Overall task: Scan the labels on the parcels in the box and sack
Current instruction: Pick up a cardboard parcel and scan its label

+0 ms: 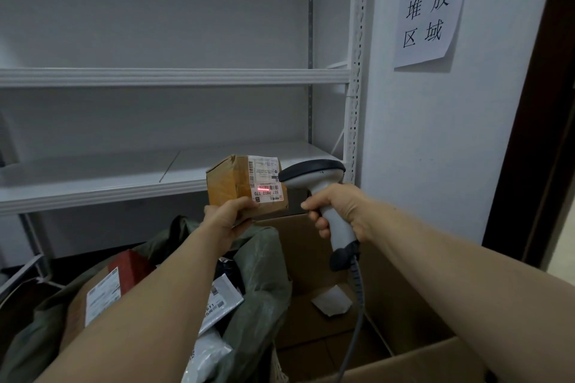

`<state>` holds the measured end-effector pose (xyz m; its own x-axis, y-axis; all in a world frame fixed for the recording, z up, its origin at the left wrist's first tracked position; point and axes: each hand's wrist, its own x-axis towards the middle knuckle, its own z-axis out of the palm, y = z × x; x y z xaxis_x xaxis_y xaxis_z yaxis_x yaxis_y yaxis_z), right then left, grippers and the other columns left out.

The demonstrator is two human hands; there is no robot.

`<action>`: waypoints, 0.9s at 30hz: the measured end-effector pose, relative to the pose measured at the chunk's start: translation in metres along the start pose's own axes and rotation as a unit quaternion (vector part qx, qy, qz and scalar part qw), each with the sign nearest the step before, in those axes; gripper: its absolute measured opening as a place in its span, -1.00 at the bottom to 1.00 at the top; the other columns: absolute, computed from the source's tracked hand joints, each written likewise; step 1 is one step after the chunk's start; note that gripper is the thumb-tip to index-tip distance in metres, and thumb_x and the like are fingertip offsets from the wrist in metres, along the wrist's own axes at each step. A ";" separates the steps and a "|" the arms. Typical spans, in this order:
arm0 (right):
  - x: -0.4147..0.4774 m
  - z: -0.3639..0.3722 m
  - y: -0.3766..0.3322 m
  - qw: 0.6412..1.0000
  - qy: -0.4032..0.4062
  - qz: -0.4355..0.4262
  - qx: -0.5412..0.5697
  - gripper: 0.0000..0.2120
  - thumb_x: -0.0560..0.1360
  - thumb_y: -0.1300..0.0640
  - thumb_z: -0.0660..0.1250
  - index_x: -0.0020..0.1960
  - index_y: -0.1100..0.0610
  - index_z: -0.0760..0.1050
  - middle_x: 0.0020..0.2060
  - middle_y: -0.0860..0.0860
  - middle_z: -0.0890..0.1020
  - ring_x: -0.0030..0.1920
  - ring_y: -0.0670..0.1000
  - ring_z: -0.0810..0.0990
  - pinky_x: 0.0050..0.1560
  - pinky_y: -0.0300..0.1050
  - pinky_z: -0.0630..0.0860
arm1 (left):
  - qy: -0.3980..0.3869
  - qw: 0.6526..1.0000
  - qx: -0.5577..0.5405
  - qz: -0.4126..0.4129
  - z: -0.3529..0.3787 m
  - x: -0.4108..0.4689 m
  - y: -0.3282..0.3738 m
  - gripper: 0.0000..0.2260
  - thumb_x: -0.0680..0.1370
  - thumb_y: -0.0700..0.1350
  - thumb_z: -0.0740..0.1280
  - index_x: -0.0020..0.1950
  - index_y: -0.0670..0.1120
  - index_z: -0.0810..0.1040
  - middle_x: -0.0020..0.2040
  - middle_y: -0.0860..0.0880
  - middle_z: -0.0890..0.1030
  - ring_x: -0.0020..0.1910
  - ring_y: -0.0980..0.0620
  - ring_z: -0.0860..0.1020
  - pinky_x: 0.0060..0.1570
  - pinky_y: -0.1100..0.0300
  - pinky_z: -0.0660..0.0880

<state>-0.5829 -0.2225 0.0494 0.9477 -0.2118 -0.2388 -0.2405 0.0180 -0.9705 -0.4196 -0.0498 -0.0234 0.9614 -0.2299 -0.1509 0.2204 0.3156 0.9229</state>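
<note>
The left hand (228, 218) holds a small, dented brown cardboard parcel (233, 183) above the green woven sack (264, 283). The right hand (337, 207) clenches a smooth grey plastic scanner (314, 179), its red line on the white paper label (267, 179).

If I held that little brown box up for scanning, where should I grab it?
Probably its lower left corner, from underneath, as the left hand does: thumb on the bottom edge, fingers below. The little brown box shows its label on the near face, where the red line from the scanner falls on a barcode, so a low grip leaves the label uncovered.
</note>
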 end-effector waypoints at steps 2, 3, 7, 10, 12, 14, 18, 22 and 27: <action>0.000 0.000 0.000 1.000 -0.001 0.003 -0.005 -0.91 0.42 0.27 0.39 -0.14 0.23 0.48 -0.46 0.04 0.52 -0.55 -0.06 0.44 -0.53 -0.25 0.43 | -0.004 1.000 -0.001 0.000 -0.001 0.002 0.000 -0.21 0.22 -0.28 0.56 0.38 -0.20 0.29 0.20 -0.19 0.54 0.09 -0.12 0.59 -0.21 0.11 0.62; 0.000 0.000 0.000 1.000 -0.001 0.005 -0.007 -0.91 0.42 0.27 0.39 -0.13 0.23 0.48 -0.46 0.04 0.52 -0.55 -0.06 0.45 -0.53 -0.25 0.43 | -0.007 1.000 -0.001 0.000 -0.002 0.002 0.001 -0.20 0.21 -0.27 0.56 0.38 -0.20 0.29 0.20 -0.19 0.54 0.09 -0.12 0.59 -0.19 0.10 0.62; 0.000 0.000 -0.003 1.000 -0.001 0.004 -0.017 -0.89 0.41 0.26 0.40 -0.12 0.22 0.48 -0.47 0.04 0.53 -0.55 -0.06 0.45 -0.52 -0.24 0.43 | -0.015 1.000 0.005 -0.001 -0.005 0.002 0.001 -0.07 0.08 -0.22 0.60 0.38 -0.19 0.28 0.20 -0.20 0.54 0.09 -0.13 0.59 -0.13 0.07 0.63; -0.002 0.001 -0.004 1.000 -0.002 0.001 -0.021 -0.92 0.41 0.27 0.39 -0.15 0.22 0.49 -0.48 0.04 0.52 -0.56 -0.06 0.44 -0.53 -0.24 0.43 | -0.012 1.000 0.003 0.002 -0.006 0.001 0.000 -0.10 0.10 -0.23 0.59 0.38 -0.20 0.28 0.21 -0.20 0.53 0.10 -0.13 0.59 -0.15 0.08 0.63; -0.002 0.002 -0.005 1.000 0.001 0.001 -0.023 -0.92 0.42 0.27 0.39 -0.15 0.22 0.48 -0.48 0.03 0.52 -0.55 -0.06 0.44 -0.53 -0.24 0.43 | -0.010 1.000 0.004 0.003 -0.006 0.001 0.000 -0.16 0.17 -0.26 0.57 0.38 -0.20 0.28 0.21 -0.20 0.53 0.10 -0.13 0.59 -0.18 0.10 0.63; -0.002 0.002 -0.005 1.000 0.001 0.003 -0.025 -0.92 0.42 0.27 0.39 -0.14 0.22 0.49 -0.48 0.03 0.52 -0.54 -0.06 0.44 -0.52 -0.24 0.43 | -0.005 1.000 0.006 0.003 -0.006 0.001 0.000 -0.20 0.21 -0.27 0.56 0.38 -0.20 0.28 0.21 -0.20 0.52 0.09 -0.12 0.59 -0.20 0.11 0.62; -0.002 0.002 -0.004 1.000 -0.001 0.005 -0.029 -0.91 0.42 0.27 0.39 -0.14 0.22 0.48 -0.49 0.03 0.52 -0.56 -0.06 0.44 -0.53 -0.24 0.42 | -0.007 1.000 0.009 0.002 -0.007 -0.001 0.000 -0.24 0.25 -0.28 0.54 0.38 -0.20 0.27 0.21 -0.20 0.52 0.11 -0.12 0.58 -0.17 0.11 0.62; -0.004 0.004 -0.004 0.999 -0.003 0.009 -0.037 -0.91 0.43 0.27 0.38 -0.15 0.22 0.47 -0.49 0.03 0.51 -0.56 -0.07 0.43 -0.55 -0.24 0.42 | -0.003 1.000 0.007 0.002 -0.006 -0.002 0.001 -0.26 0.26 -0.29 0.53 0.37 -0.21 0.28 0.22 -0.20 0.51 0.11 -0.12 0.57 -0.13 0.09 0.62; -0.005 0.006 -0.007 0.999 -0.003 0.010 -0.043 -0.92 0.43 0.26 0.38 -0.16 0.21 0.47 -0.49 0.02 0.51 -0.55 -0.07 0.43 -0.54 -0.25 0.42 | -0.003 1.000 0.014 -0.001 -0.007 -0.005 0.004 -0.25 0.25 -0.28 0.54 0.36 -0.20 0.29 0.22 -0.20 0.51 0.11 -0.12 0.57 -0.14 0.10 0.63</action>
<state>-0.5848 -0.2154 0.0568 0.9434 -0.2074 -0.2587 -0.2768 -0.0626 -0.9589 -0.4220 -0.0413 -0.0217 0.9601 -0.2355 -0.1507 0.2172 0.2887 0.9325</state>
